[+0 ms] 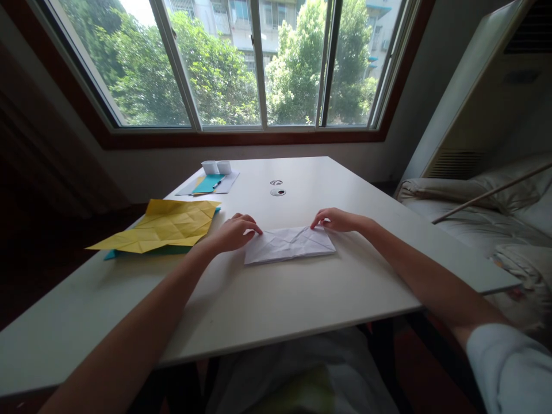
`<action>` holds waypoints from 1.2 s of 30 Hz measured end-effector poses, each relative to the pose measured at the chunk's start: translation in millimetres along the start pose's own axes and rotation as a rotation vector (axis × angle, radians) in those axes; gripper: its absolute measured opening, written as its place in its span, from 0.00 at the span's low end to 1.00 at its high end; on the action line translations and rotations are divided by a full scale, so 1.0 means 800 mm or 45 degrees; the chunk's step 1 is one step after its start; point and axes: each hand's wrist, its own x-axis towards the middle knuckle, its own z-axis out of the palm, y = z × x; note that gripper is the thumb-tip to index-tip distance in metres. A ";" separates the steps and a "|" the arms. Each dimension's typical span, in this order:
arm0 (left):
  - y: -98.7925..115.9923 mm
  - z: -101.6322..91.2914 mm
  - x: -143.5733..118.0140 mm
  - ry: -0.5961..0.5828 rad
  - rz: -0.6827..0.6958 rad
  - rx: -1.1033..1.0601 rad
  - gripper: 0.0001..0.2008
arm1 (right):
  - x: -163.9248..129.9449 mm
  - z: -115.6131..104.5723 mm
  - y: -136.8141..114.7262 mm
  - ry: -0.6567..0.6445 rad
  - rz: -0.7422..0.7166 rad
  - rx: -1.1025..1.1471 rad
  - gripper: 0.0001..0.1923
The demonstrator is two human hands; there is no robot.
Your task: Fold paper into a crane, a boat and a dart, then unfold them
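A folded sheet of white paper (290,244) lies on the table in front of me, its long side running left to right and creases showing across it. My left hand (235,233) is closed at the paper's far left corner, thumb and fingers pinching the edge. At the far right corner, my right hand (338,219) pinches the paper between thumb and curled fingers. Just left of my left hand, a creased yellow sheet (168,226) rests over a teal sheet (166,250).
The white table (302,305) stands before a window. At its far left are two small white paper boxes (217,167), a teal sheet (207,184) with a pen (218,183) and other sheets. Two round fittings (278,192) sit mid-table. A light sofa (457,195) is at right.
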 end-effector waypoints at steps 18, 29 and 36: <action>0.081 0.022 0.004 0.003 0.237 0.100 0.17 | 0.012 0.041 -0.086 0.063 -0.069 -0.603 0.23; 0.082 0.020 0.006 -0.062 0.242 0.116 0.18 | 0.012 0.043 -0.077 0.008 -0.036 -0.533 0.27; 0.078 0.014 0.005 -0.131 0.228 0.105 0.19 | 0.011 0.035 -0.077 -0.061 -0.028 -0.530 0.27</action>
